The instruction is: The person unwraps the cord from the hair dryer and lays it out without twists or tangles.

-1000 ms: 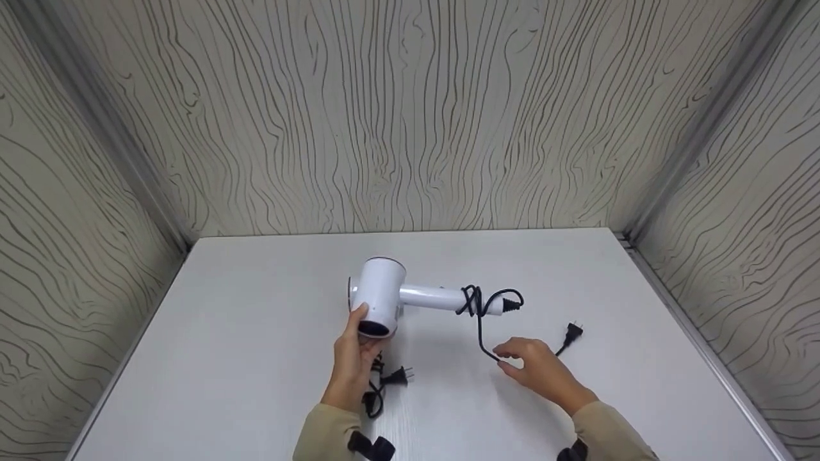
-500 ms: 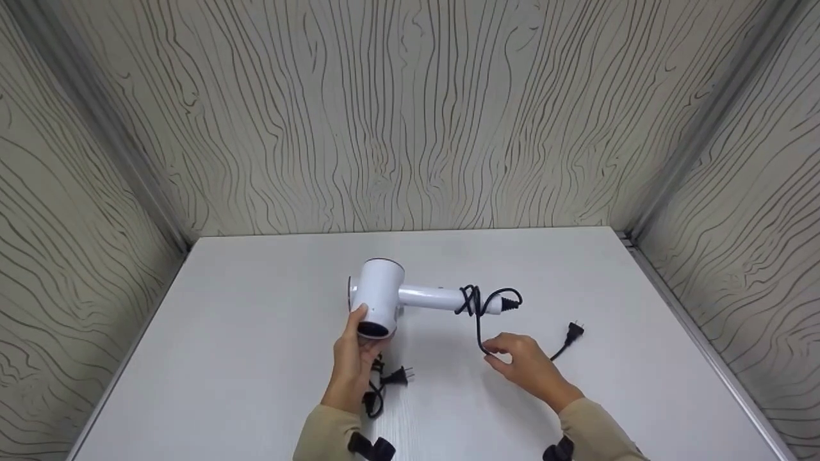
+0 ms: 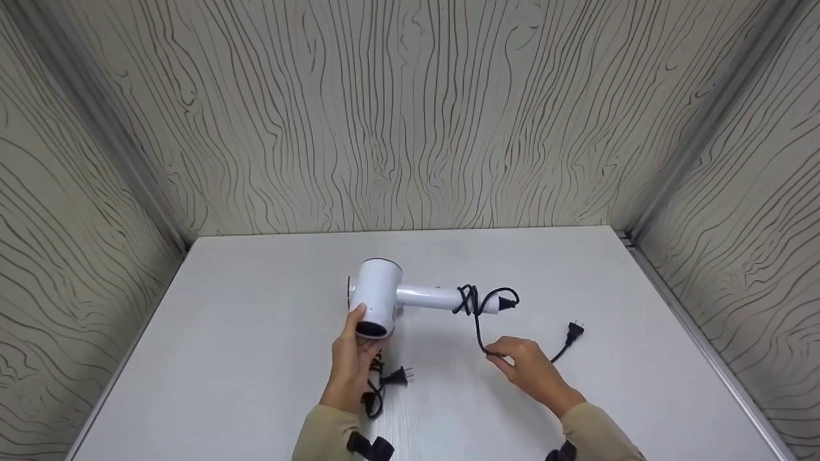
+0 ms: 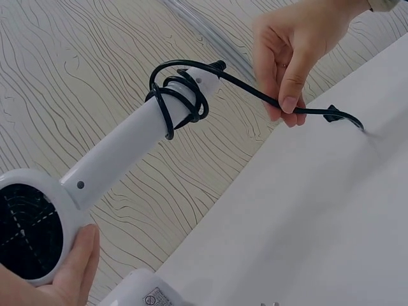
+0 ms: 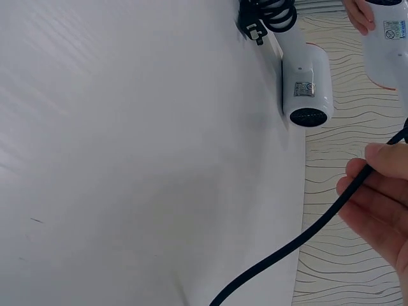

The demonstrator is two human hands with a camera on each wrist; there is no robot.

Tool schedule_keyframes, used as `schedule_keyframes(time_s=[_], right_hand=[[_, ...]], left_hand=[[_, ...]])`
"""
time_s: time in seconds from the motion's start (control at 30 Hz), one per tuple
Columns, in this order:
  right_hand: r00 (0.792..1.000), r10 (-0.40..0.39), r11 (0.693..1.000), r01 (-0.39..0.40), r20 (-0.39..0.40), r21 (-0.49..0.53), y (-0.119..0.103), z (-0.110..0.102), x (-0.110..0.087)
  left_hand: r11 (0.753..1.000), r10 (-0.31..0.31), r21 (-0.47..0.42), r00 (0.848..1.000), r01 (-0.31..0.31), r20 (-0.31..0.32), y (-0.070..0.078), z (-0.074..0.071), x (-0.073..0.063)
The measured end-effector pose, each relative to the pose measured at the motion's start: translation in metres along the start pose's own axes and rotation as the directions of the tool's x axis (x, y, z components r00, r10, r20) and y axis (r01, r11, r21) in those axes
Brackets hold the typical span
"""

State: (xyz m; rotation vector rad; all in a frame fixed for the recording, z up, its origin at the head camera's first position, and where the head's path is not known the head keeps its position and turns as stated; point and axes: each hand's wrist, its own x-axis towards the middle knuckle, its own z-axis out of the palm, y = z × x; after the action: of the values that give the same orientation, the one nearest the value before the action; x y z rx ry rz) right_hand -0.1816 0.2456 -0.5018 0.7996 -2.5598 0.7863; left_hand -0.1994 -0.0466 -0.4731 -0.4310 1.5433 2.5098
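Note:
A white hair dryer is held up over the table in my left hand, which grips its barrel near the dark round end. Its handle points right, with black cord wound loosely round the handle's end. Thumb and fingertips of my right hand pinch the free stretch of that cord, below the handle. From there the cord runs on to a two-pin plug on the right of the table. The palm side of the left hand is mostly hidden behind the barrel.
A second white hair dryer lies on the white table, largely hidden by the left hand in the head view. Its bundled cord and plug lie beside the left wrist. Wood-grain panels enclose the back and sides.
My right hand has shifted a little left along the cord, and its thumb and fingers have closed together on it. The left hand and hair dryer have barely moved.

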Motion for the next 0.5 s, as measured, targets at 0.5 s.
schedule_keyframes(time_s=[0.5], right_hand=[[0.961,-0.201,0.976,0.18,-0.191,-0.119,0.0047,-0.0095,0.0006]], left_hand=[[1.0,0.004,0.024,1.0,-0.003,-0.03,0.0,-0.0042,-0.0014]])
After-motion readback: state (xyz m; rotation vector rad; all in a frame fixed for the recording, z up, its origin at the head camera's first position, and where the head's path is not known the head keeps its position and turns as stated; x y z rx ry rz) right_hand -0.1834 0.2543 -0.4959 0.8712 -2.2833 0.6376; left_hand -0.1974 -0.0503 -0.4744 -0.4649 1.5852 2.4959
